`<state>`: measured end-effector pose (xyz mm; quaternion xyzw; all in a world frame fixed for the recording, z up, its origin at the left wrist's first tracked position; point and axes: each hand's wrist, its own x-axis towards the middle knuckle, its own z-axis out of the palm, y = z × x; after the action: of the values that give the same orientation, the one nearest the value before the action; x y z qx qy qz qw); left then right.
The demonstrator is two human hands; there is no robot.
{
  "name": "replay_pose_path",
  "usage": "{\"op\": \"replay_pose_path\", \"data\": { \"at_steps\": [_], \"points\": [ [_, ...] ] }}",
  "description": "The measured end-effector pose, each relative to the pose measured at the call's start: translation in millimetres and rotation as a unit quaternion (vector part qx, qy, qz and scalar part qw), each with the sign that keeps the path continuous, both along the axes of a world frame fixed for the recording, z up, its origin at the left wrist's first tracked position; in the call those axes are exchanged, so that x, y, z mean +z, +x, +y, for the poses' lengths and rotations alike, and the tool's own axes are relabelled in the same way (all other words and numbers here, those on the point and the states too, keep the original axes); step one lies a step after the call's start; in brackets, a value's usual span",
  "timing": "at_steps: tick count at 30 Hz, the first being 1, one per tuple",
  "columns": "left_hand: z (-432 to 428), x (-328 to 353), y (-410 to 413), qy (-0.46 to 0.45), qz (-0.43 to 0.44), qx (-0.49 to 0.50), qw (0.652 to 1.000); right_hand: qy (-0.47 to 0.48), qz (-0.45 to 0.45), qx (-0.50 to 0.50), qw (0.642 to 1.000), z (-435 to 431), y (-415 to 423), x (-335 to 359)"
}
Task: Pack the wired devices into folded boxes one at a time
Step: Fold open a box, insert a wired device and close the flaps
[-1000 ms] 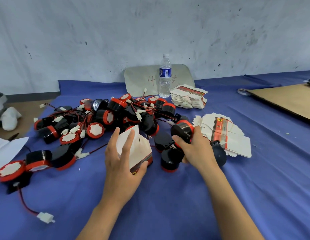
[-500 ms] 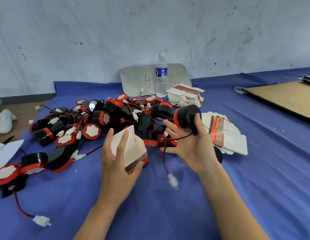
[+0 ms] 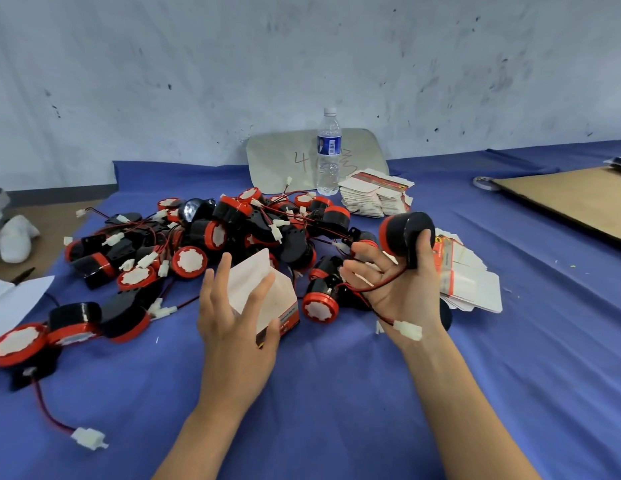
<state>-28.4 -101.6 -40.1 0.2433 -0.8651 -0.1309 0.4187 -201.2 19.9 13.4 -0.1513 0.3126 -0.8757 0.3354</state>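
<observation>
My left hand (image 3: 234, 320) holds a folded white box (image 3: 267, 296) with a red and black edge on the blue cloth, fingers on its top flap and thumb at its near corner. Raised above the cloth, my right hand (image 3: 399, 289) grips a black and red wired device (image 3: 404, 233) between thumb and fingers. Its red wire crosses my palm, and the white connector (image 3: 408, 330) hangs at my wrist. A pile of several similar devices (image 3: 212, 237) with tangled red wires lies behind the box.
Flat unfolded boxes lie in a stack (image 3: 468, 282) right of my right hand and in another stack (image 3: 375, 197) near a water bottle (image 3: 329, 152). A brown board (image 3: 572, 202) lies at far right. One loose device (image 3: 18, 344) trails a connector (image 3: 89, 438) at near left.
My right hand picked one device out of the pile and lifted it, turning palm up, with its wire now draped over the palm. My left hand stayed on the box.
</observation>
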Motion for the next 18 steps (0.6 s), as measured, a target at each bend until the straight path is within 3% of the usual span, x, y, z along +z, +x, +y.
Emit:
{"op": "replay_pose_path", "data": {
  "at_steps": [3, 6, 10, 12, 13, 15, 18],
  "points": [
    [7, 4, -1, -0.076, 0.042, -0.003, 0.996, 0.081, 0.031, 0.014, 0.996, 0, -1, -2],
    [26, 8, -3, -0.09, 0.079, -0.128, 0.985, 0.131, 0.06, 0.008, 0.989, -1, 3, -2],
    [58, 5, -14, -0.018, -0.052, -0.224, 0.973, 0.145, 0.059, -0.015, 0.988, -1, 7, 1],
    [58, 4, -29, 0.044, -0.136, -0.191, 0.971, 0.136, 0.041, -0.038, 0.989, -1, 8, 2],
    [54, 5, -37, 0.029, -0.174, -0.143, 0.974, 0.13, 0.031, -0.048, 0.99, 0, 7, 2],
    [53, 13, -54, -0.039, -0.251, -0.02, 0.967, 0.116, 0.015, -0.058, 0.991, 2, 4, 1],
    [55, 26, -70, -0.158, -0.346, 0.068, 0.922, 0.123, 0.026, -0.065, 0.99, 5, 1, 2]
  ]
}}
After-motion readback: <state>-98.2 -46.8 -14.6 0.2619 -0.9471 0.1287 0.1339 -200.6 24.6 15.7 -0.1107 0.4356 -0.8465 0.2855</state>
